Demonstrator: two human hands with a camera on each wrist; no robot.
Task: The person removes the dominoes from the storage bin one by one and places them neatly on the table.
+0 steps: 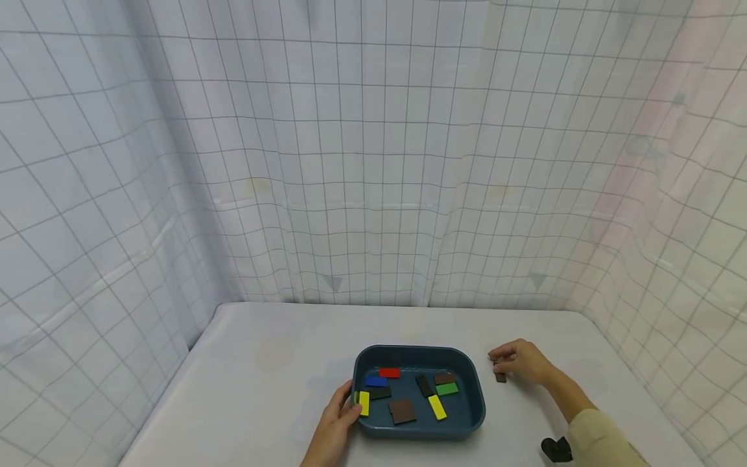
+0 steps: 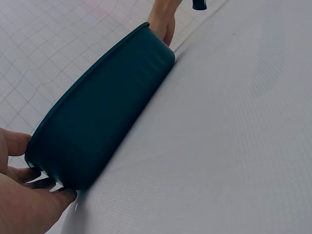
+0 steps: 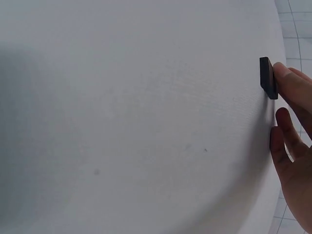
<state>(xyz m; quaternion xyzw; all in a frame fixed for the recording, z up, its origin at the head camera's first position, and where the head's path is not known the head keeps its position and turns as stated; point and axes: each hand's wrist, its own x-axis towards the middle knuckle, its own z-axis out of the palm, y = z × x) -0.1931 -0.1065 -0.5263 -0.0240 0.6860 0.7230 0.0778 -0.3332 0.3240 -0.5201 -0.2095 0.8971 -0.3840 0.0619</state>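
Observation:
A dark teal plastic tray (image 1: 420, 431) with raised walls rests on the white table. My left hand (image 1: 335, 420) grips its left end, thumb over the rim and fingers along the outer wall. In the left wrist view those fingers (image 2: 14, 173) curl against the tray's outside (image 2: 97, 112). To the right of the tray, my right hand (image 1: 522, 362) holds a small dark brown flat block (image 1: 500, 377) low over the table. The right wrist view has this block (image 3: 267, 78) tilted at the fingertips, its far side partly hidden.
Inside the tray lie several flat blocks: a red one (image 1: 389, 372), a blue one (image 1: 376, 381), a green one (image 1: 447, 388), a brown square (image 1: 403, 411), plus yellow and black ones. A black object (image 1: 556, 449) sits by the right sleeve. Gridded white curtains (image 1: 373, 194) surround the table.

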